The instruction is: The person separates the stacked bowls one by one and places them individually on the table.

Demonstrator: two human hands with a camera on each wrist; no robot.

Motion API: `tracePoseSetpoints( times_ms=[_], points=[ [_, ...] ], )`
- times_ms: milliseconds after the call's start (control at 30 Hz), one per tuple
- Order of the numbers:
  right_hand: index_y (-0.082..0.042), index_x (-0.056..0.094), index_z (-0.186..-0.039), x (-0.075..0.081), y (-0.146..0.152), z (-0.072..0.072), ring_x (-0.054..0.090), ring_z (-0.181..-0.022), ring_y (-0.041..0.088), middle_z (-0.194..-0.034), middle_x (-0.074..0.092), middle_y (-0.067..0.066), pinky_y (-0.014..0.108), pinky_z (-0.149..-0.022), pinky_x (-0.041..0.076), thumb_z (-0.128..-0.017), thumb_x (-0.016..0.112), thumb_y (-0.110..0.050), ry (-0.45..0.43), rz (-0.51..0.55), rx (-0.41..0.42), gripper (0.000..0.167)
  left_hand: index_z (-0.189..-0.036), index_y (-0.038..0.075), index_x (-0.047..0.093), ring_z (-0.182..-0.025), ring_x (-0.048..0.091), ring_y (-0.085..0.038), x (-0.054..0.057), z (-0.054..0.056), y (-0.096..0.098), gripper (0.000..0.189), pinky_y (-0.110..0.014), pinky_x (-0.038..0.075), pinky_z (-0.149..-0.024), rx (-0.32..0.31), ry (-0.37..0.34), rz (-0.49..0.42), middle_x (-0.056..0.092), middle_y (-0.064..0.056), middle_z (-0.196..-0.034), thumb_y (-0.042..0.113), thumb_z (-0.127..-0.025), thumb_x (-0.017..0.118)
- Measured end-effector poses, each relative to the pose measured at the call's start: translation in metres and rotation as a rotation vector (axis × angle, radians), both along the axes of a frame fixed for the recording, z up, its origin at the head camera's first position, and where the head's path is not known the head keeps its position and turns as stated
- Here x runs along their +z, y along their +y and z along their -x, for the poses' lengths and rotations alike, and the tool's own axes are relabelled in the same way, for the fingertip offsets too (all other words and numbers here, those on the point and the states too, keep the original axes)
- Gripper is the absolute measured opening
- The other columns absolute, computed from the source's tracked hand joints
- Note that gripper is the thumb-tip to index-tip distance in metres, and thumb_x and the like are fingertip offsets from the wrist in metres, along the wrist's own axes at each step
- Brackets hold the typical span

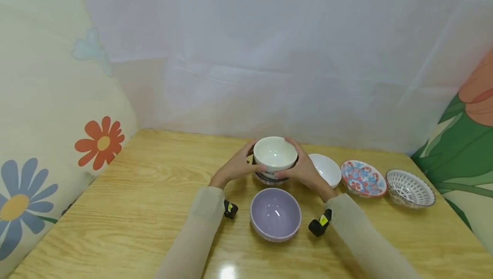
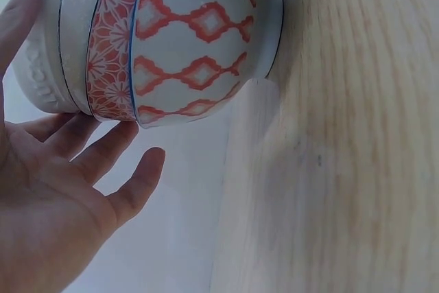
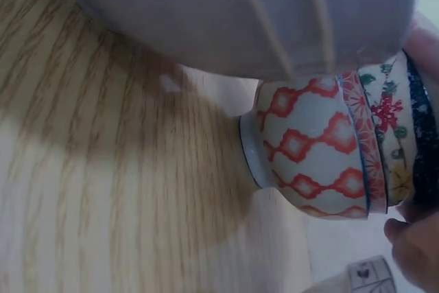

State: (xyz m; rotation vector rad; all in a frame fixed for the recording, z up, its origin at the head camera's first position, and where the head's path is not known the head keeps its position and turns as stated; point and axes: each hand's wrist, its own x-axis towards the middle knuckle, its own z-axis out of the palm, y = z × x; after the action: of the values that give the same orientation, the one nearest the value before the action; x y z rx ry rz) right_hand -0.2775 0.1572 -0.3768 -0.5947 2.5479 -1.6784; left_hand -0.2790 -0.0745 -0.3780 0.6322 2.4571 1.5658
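Observation:
In the head view my left hand [image 1: 238,167] and right hand [image 1: 304,168] grip a white bowl [image 1: 275,152] from both sides, thumbs at its front. It sits at the top of a bowl stack. The left wrist view shows a red-and-white patterned bowl [image 2: 188,46] at the bottom, with my left hand's fingers [image 2: 103,159] spread along the stack's upper side. Above that bowl, the right wrist view shows a floral band [image 3: 389,125] and a dark blue band [image 3: 422,138] beside my right hand's fingers. A purple bowl [image 1: 275,215] stands in front of the stack.
To the right stand a plain white bowl [image 1: 325,170], a red-and-blue floral bowl [image 1: 363,179] and a grey-patterned bowl [image 1: 410,188] in a row. They stand on a wooden table [image 1: 154,210], with a white sheet [image 1: 246,78] behind it.

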Motion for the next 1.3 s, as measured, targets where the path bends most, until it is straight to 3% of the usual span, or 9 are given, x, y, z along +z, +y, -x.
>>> tracePoseSetpoints(
  times_ms=[400,667,1033,1300],
  points=[
    [-0.009,0.028,-0.148,-0.011,-0.004,-0.003,0.051,-0.122,0.037,-0.138,0.048,0.022,0.052,-0.101,0.042,-0.065,0.088,-0.017,0.141,-0.101,-0.070,0.103,-0.152,0.018,0.021,-0.141,0.030,-0.034,-0.003,0.000,-0.004,0.091,-0.060,0.034,-0.106,-0.030,0.011,-0.008,0.029,-0.009,-0.155,0.029,-0.081,0.076],
    [-0.007,0.030,-0.148,-0.015,-0.003,-0.004,0.052,-0.120,0.037,-0.136,0.050,0.024,0.053,-0.100,0.043,-0.065,0.089,-0.019,0.163,-0.099,-0.093,0.102,-0.153,0.013,0.018,-0.143,0.026,-0.031,-0.007,-0.001,-0.003,0.096,-0.055,0.023,-0.115,-0.038,0.003,0.008,0.027,-0.011,-0.156,0.022,-0.078,0.079],
    [-0.010,0.031,-0.147,0.001,-0.003,-0.008,0.049,-0.124,0.037,-0.137,0.049,0.022,0.053,-0.104,0.039,-0.062,0.090,-0.014,0.160,-0.043,-0.127,0.103,-0.152,0.009,0.020,-0.142,0.029,-0.031,-0.002,-0.006,-0.001,0.094,-0.054,0.024,-0.115,-0.037,0.033,0.035,0.034,-0.012,-0.153,0.024,-0.079,0.078],
    [-0.009,0.033,-0.147,0.017,0.003,-0.011,0.049,-0.123,0.034,-0.138,0.047,0.020,0.045,-0.105,0.038,-0.060,0.089,-0.006,0.176,0.021,-0.133,0.104,-0.152,0.011,0.020,-0.142,0.028,-0.032,-0.003,-0.003,-0.003,0.094,-0.057,0.030,-0.110,-0.028,0.029,0.048,0.029,-0.012,-0.155,0.025,-0.079,0.078]
  ],
)
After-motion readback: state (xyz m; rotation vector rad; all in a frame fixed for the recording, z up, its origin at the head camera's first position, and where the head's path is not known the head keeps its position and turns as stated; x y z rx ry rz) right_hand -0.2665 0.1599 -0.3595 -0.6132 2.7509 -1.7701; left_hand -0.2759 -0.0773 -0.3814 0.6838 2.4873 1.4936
